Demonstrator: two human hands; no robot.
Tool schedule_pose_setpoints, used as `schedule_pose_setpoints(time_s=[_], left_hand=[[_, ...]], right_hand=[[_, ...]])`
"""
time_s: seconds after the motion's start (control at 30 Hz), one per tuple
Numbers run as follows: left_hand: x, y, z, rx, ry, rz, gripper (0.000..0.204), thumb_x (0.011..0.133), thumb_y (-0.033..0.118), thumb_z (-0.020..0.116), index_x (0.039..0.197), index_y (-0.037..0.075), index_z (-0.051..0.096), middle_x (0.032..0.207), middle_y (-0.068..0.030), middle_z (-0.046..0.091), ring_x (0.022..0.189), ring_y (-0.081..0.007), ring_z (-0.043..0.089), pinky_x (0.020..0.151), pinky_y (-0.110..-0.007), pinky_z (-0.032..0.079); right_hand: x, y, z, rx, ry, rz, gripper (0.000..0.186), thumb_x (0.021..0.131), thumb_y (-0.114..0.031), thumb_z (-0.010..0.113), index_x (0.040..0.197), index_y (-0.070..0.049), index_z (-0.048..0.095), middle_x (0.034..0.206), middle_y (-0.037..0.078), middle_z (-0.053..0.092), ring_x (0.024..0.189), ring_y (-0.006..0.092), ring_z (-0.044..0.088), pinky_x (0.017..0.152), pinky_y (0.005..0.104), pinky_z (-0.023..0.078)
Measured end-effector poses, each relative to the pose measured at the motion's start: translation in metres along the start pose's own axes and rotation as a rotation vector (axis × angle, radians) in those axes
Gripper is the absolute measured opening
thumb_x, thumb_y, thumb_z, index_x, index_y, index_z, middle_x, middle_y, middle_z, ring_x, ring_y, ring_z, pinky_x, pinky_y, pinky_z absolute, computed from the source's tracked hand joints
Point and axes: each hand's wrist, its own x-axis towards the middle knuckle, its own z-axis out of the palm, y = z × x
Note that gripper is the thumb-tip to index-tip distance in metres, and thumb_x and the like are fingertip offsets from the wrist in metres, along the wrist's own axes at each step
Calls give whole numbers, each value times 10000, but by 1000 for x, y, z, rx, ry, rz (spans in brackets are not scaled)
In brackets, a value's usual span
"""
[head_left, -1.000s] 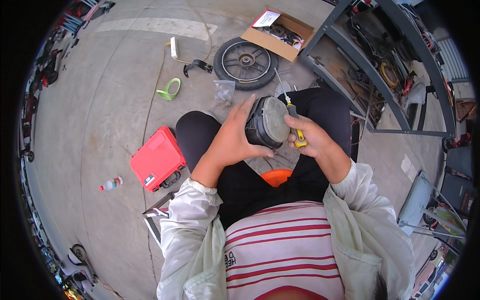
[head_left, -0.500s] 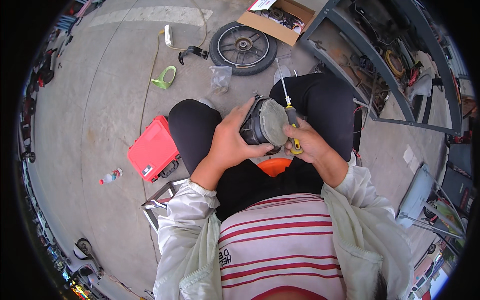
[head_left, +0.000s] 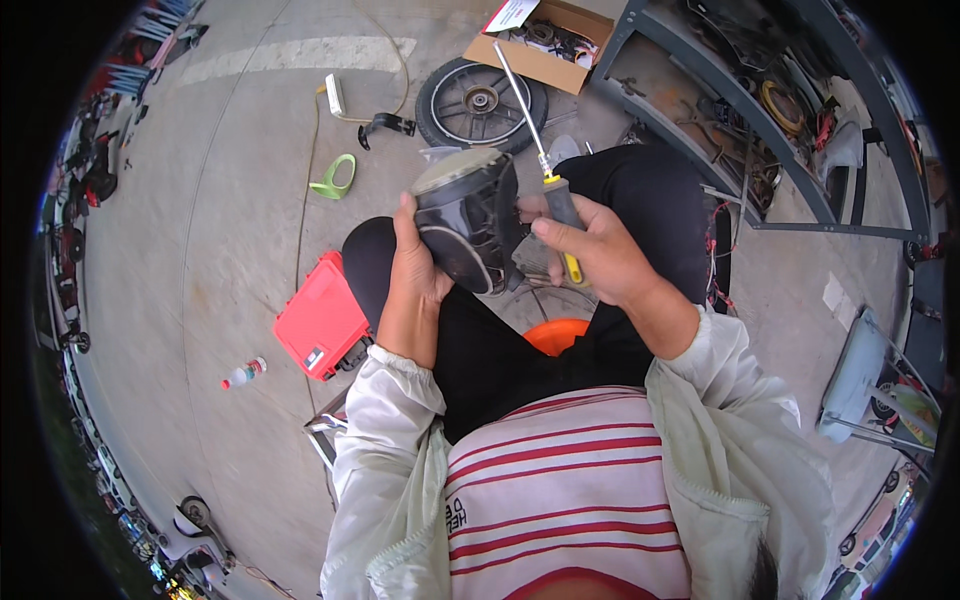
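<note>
A round black plastic housing with a dusty pale-grey round face is held up between my knees. My left hand grips it from the left, thumb along its side and the other fingers hidden beneath. Its grey face now points up and away from me, with the black ribbed side toward me. In my right hand is a screwdriver with a grey and yellow handle, its long metal shaft slanting up and away to the left. The right fingers sit just beside the housing; whether they touch it I cannot tell.
Beyond my knees lie a spoked wheel with tyre, a cardboard box of parts, a black bracket and a green ring-shaped part. A red case and a bottle are at left; a metal rack stands right.
The housing has moved left and away from me, and its grey face has turned from the right to the far side. My right hand has drawn slightly off it, still with the screwdriver.
</note>
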Motion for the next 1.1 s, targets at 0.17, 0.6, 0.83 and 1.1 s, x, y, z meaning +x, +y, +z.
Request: schedule_pose_setpoints(time_s=[0.17, 0.6, 0.83, 1.1], left_hand=[[-2, 2, -2, -204, -43, 12, 853, 974, 722, 435, 1450, 16, 493, 1378, -193, 616, 1220, -354, 634, 1048, -512, 527], [1, -8, 6, 31, -3, 157, 751, 1012, 653, 443, 1422, 27, 508, 1339, -170, 635, 1204, -330, 634, 1053, -495, 509], [18, -16, 0, 112, 67, 155, 690, 1033, 607, 450, 1376, 13, 524, 1246, -166, 665, 1102, -297, 679, 973, -442, 555], [21, -8, 3, 192, 20, 42, 808, 1056, 647, 330, 1466, -41, 440, 1375, -194, 588, 1234, -273, 607, 1041, -395, 490]], right_hand=[[-10, 5, 21, -112, 24, -156, 296, 929, -107, 721, 1200, -15, 641, 873, -5, 626, 719, 72, 598, 648, 250, 519], [-1, 12, 45, -817, 381, -356, 774, 687, -394, 915, 1245, 30, 586, 1147, 224, 663, 1100, 377, 648, 948, 443, 497], [26, 30, 31, -702, 350, -303, 707, 687, -448, 908, 1093, 61, 631, 905, 221, 710, 859, 369, 711, 792, 432, 548], [40, 22, 7, -149, 229, -72, 438, 796, -331, 882, 970, 5, 662, 805, 54, 673, 664, 123, 610, 536, 266, 474]])
